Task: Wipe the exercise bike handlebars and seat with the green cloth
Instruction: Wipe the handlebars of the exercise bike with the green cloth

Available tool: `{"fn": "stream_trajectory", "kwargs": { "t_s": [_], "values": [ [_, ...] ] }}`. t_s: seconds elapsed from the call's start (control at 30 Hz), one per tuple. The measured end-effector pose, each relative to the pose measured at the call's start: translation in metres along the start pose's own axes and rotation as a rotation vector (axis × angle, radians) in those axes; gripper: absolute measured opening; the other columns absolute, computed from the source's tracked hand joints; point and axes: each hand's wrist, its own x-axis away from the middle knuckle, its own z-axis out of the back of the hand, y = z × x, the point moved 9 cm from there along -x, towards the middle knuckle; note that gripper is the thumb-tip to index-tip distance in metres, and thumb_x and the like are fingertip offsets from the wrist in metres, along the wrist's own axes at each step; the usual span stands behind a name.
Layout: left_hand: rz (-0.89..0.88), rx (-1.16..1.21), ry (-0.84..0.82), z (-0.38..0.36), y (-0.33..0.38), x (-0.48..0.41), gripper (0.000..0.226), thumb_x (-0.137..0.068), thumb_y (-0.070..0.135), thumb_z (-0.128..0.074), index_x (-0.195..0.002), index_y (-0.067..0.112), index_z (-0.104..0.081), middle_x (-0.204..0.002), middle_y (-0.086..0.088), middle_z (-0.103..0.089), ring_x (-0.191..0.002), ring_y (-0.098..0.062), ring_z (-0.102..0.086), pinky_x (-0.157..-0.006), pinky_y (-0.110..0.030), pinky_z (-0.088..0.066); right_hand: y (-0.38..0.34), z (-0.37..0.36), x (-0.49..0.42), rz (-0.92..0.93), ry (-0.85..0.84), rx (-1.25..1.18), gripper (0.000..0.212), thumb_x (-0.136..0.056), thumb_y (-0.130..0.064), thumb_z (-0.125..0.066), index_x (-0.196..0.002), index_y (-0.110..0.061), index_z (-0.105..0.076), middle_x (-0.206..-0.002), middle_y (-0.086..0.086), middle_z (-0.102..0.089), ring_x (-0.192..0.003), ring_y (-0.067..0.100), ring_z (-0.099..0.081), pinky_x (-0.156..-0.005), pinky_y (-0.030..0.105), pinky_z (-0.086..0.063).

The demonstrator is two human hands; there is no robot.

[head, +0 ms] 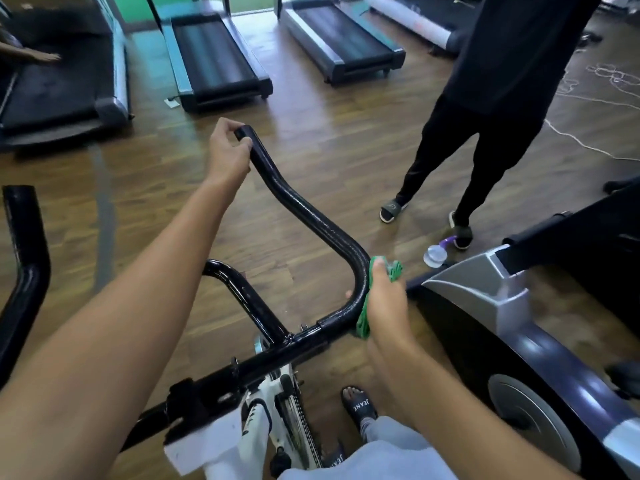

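Wiping the handlebar (311, 216) bend: right hand (384, 303) closed on cloth (363, 315) pressed against the bar; left hand (227, 152) pinching the bar tip, steadying. Best wrapped fully around, drawn along toward left hand.

Your handlebar (308, 216) is a black metal tube with a glossy, faintly pebbled paint that catches highlights along its bends. The green cloth (363, 315) you press against it is soft, crumpled fabric, matt throughout. The bike frame (273, 410) below shows smooth white paint, slightly shiny. The floor (311, 143) is wood-look planking with a polished, reflective sheen. The neighbouring machine (512, 327) wears smooth moulded plastic, silver and dark, semi-gloss. The treadmill belts (211, 60) look like matt black rubber. A bottle (434, 256) on the floor is clear plastic.
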Motion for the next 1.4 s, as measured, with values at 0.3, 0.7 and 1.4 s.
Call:
{"fn": "stream_trajectory", "kwargs": {
  "t_s": [0.3, 0.7, 1.4],
  "values": [
    [0.0, 0.023, 0.019, -0.002, -0.007, -0.003, 0.014, -0.097, 0.011, -0.048, -0.104, 0.023, -0.048, -0.098, -0.008, -0.062, -0.07, -0.02, -0.054, -0.041, -0.014, -0.04, 0.02, 0.002, 0.005, 0.01, 0.006, 0.014, 0.039, -0.105, -0.041, -0.042, -0.133, -0.015, -0.037, -0.118, 0.015, -0.057, -0.107, 0.031, -0.059, -0.091, 0.043, -0.05],
    [-0.003, 0.014, 0.15, 0.005, -0.008, -0.004, 0.017, -0.09, 0.009, -0.06, -0.099, 0.023, -0.062, -0.094, -0.014, -0.066, -0.072, -0.014, -0.054, -0.08, -0.035, -0.052, -0.079, -0.141, -0.067, 0.323, -0.665, 0.874, 0.105, -0.068, -0.099, -0.034, -0.139, -0.022, -0.045, -0.135, 0.006, -0.06, -0.119, 0.027, -0.062, -0.1, 0.045, -0.05],
    [0.444, 0.801, 0.049, -0.017, -0.061, 0.004, 0.039, -0.108, 0.025, -0.032, -0.085, 0.012, -0.06, -0.049, 0.006, -0.062, -0.039, -0.003, -0.056, -0.039, -0.015, -0.043, -0.134, -0.268, -0.044, 1.18, -0.433, 1.078, 0.077, -0.104, -0.044, -0.04, -0.158, -0.013, 0.004, -0.151, 0.022, -0.025, -0.133, 0.039, -0.039, -0.102, 0.049, -0.041]
  ]
}}
